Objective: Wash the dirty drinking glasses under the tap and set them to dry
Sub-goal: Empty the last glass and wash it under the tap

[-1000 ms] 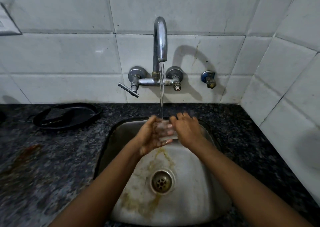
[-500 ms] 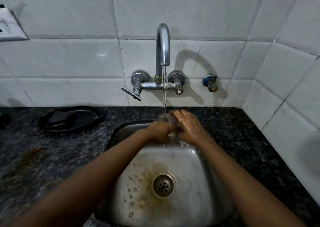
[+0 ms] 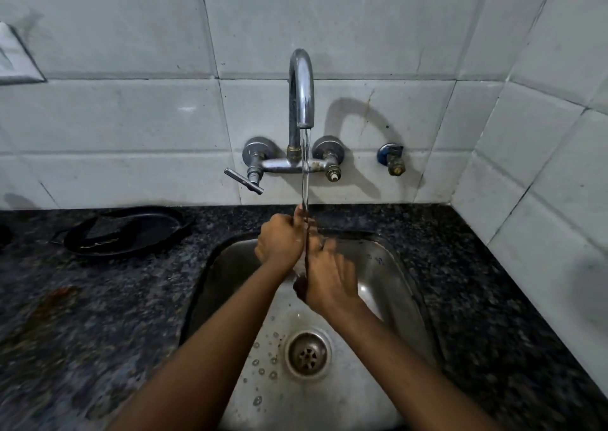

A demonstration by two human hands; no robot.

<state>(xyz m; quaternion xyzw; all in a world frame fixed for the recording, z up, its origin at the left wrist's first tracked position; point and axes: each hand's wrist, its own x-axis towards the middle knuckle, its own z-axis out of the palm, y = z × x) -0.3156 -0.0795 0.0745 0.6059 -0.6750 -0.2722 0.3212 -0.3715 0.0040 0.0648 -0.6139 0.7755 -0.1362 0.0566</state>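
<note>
Two hands, left (image 3: 279, 243) and right (image 3: 329, 279), under one tap (image 3: 301, 91); their grip cannot be made out.

Glass (image 3: 307, 233) clear, barely visible between hands under tap (image 3: 301, 95) stream, over sink's far edge.

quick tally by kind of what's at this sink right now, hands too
hands: 2, left hand, right hand
taps: 1, tap, running
wall valves: 1, blue-collared valve
sinks: 1, sink
drains: 1, drain
black pans: 1, pan on the counter
glasses: none clearly visible; hands hide whatever they hold
total: 7
</note>
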